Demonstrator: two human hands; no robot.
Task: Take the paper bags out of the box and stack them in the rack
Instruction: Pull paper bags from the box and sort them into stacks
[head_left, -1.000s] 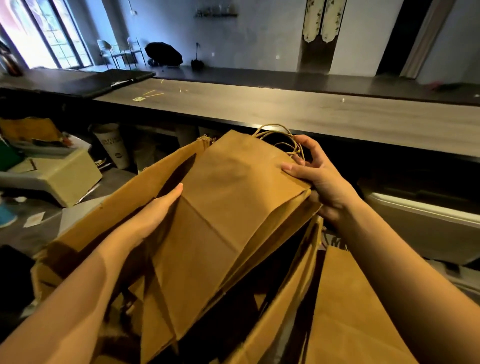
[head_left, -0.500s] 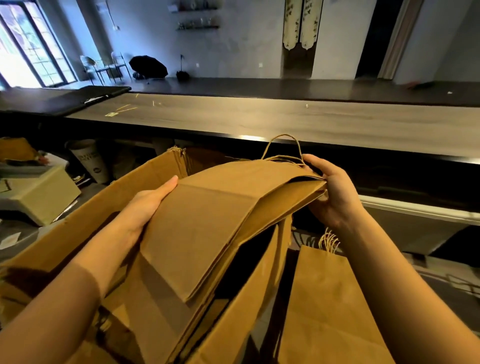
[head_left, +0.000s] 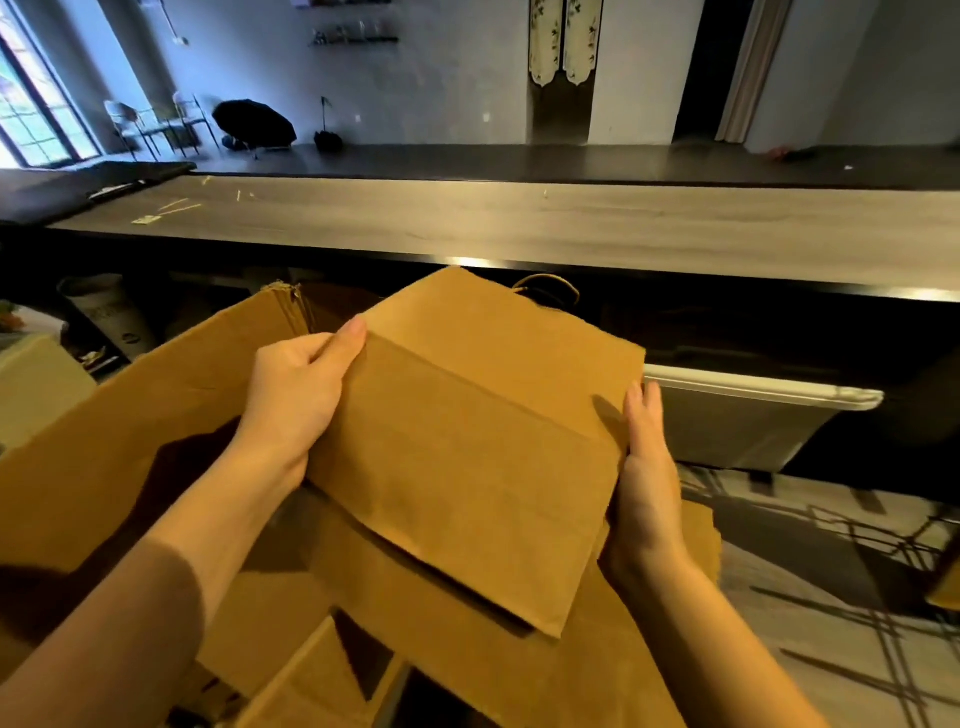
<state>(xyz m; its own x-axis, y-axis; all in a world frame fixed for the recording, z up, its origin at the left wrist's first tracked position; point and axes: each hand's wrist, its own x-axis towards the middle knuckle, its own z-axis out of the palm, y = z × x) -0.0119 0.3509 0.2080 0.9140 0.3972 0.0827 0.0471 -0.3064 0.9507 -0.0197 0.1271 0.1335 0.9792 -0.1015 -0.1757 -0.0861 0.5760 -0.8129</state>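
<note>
A bundle of flat brown kraft paper bags (head_left: 467, 441) is held level at the centre of the view, clear above the open brown cardboard box (head_left: 156, 395), whose raised flap stands at 9 o'clock. The left hand (head_left: 296, 395) is set on the bundle's 9 o'clock edge, its grip pinching the paper between a thumb laid on top and fingers tucked beneath. The right hand (head_left: 644, 478) is placed against the 3 o'clock edge, its grip spread, the fingers straight and pressed flat to the side; its thumb is hidden. Twisted paper handles (head_left: 545, 291) are seen at the 12 o'clock end. More brown bags (head_left: 587, 686) lie below at 5 o'clock. Dark wire bars, taken to be the rack (head_left: 857, 540), are seen at 4 o'clock, near a pale plastic bin (head_left: 753, 421) under the long grey wood-grain worktop (head_left: 519, 223).

The step in hand is judged to be the carry from box to rack. It is best done with the bundle kept flat and squeezed evenly from both sides, so that no bag is allowed to slide out. The handles should be kept pointing one way, and the edges squared before the grip is released.
</note>
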